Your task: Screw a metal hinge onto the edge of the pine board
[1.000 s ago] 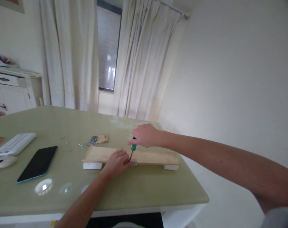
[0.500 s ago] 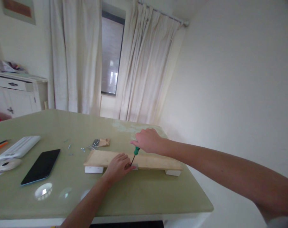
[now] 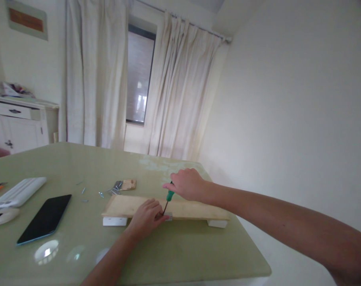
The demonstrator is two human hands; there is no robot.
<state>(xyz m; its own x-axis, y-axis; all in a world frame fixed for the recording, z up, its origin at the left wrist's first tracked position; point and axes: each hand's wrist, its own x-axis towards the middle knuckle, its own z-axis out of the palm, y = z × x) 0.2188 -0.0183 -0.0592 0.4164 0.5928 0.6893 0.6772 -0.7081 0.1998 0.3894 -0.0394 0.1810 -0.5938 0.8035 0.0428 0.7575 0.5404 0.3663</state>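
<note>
My right hand is closed around the green handle of a screwdriver, which slants down to the front edge of a light wooden board. There, a small metal plate sits against the board's edge, partly covered by my left thumb. My left hand grips that edge, fingers curled on top and thumb along the plate, close around the screwdriver's tip. The tip itself is hidden by the fingers. Two white blocks, one on the left and one on the right, hold the board off the table.
Behind the board lie several loose screws and a small wooden piece beside metal parts. To the left are a dark tablet, a long white case and a white roll. The greenish table ends near the right wall.
The view has tilted slightly upward, so the table sits lower in the picture. Both hands keep about the same place on the screwdriver and the board.
</note>
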